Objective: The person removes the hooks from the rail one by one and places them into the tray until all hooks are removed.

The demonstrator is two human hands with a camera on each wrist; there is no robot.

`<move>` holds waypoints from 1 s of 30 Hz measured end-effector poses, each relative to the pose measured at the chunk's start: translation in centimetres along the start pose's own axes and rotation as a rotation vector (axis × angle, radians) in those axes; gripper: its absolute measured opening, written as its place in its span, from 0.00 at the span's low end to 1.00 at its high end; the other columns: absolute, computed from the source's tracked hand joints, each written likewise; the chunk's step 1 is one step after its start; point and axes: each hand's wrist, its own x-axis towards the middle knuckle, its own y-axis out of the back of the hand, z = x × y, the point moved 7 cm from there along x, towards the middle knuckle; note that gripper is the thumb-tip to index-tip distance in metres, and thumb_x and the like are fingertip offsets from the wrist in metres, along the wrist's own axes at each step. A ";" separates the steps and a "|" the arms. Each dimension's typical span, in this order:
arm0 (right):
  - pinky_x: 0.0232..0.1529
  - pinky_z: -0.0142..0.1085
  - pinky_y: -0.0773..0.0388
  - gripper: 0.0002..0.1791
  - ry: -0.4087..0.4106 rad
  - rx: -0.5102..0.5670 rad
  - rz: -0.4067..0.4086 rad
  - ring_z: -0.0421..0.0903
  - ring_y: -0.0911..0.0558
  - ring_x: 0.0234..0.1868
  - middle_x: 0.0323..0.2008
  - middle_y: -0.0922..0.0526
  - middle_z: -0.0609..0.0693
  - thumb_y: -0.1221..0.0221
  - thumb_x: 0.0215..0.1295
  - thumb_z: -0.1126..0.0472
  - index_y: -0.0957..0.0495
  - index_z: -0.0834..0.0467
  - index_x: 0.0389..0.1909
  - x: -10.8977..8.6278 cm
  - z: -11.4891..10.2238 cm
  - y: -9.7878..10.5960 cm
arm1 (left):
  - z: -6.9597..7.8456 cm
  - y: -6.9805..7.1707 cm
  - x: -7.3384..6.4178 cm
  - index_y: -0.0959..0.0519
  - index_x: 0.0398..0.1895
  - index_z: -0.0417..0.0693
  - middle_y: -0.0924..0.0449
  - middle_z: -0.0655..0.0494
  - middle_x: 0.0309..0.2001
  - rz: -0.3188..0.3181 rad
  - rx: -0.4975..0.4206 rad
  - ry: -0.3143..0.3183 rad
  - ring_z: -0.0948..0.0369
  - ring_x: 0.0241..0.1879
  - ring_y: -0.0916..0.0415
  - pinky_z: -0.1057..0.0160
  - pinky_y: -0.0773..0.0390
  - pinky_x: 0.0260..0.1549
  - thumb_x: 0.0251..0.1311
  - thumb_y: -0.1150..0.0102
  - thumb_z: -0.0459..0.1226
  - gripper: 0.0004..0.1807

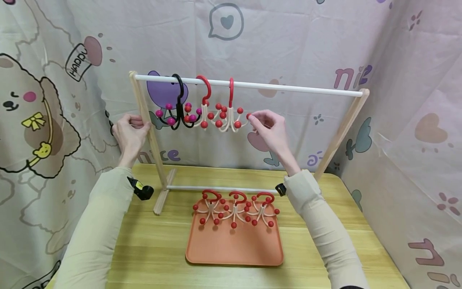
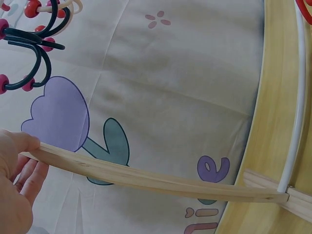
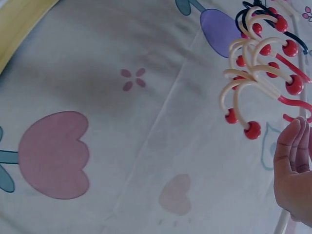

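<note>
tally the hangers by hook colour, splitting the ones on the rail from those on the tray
Black-hooked hanger on the rail: 1
Red-hooked hangers on the rail: 2
Red-hooked hangers on the tray: 3
Total: 6 hangers, 1 black-hooked and 5 red-hooked

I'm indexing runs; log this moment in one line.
left hand: grips wooden rack post | right hand: beside rightmost hanging massager | orange tray: three red-hooked massagers
</note>
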 end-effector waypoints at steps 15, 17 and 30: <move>0.30 0.26 0.30 0.14 0.083 -0.124 0.053 0.37 0.25 0.25 0.29 0.18 0.53 0.31 0.62 0.58 0.15 0.64 0.42 4.4 -2.8 -3.9 | 0.0 0.2 0.0 0.19 0.49 0.36 0.14 0.42 0.43 0.009 -0.013 -0.016 0.52 0.65 0.29 0.54 0.46 0.68 0.59 0.34 0.35 0.16; 0.31 0.25 0.30 0.15 0.080 -0.149 0.063 0.38 0.25 0.26 0.29 0.18 0.55 0.31 0.62 0.57 0.16 0.64 0.43 4.7 -3.0 -4.2 | 0.0 0.2 0.0 0.19 0.49 0.36 0.15 0.41 0.44 0.010 -0.011 -0.019 0.51 0.64 0.29 0.54 0.46 0.67 0.59 0.34 0.35 0.16; 0.30 0.25 0.29 0.11 0.043 -0.230 0.058 0.39 0.23 0.26 0.31 0.15 0.59 0.34 0.65 0.59 0.15 0.63 0.42 5.7 -2.8 -4.7 | 0.1 0.2 0.1 0.19 0.50 0.37 0.13 0.45 0.43 0.000 0.001 -0.006 0.52 0.64 0.30 0.54 0.46 0.67 0.60 0.33 0.36 0.17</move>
